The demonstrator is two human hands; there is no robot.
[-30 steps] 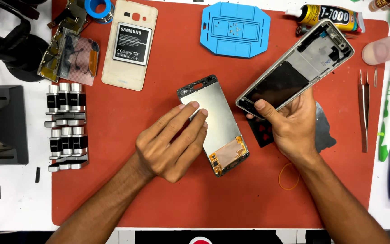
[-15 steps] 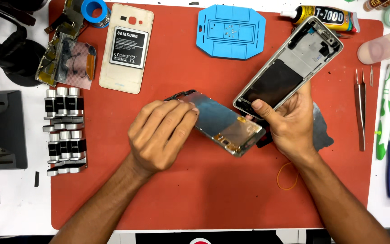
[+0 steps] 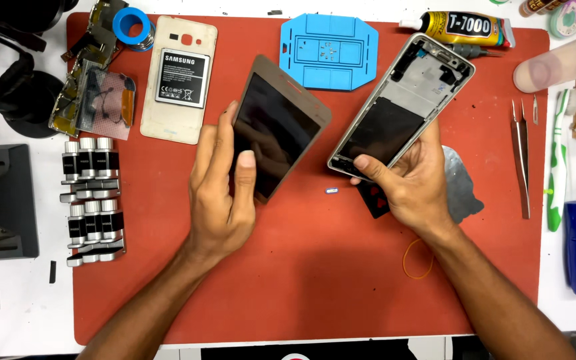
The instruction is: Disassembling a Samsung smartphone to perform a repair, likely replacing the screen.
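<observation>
Above the red mat [image 3: 301,280] at the counter's centre, left hand [image 3: 221,193] grips the dark screen panel [image 3: 278,127] glass-up (tilted for inspection); right hand [image 3: 411,183] clasps the silver phone frame [image 3: 401,107] alongside, cavity exposed

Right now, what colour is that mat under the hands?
The mat is red-orange, clearest in the head view.

I work at a white table [image 3: 15,313] under even, bright light, with a red work mat [image 3: 315,280] spread across most of it. The mat runs nearly to the table's near edge, and white surface shows on my left and right. Below the near edge there is only a dark strip.
</observation>
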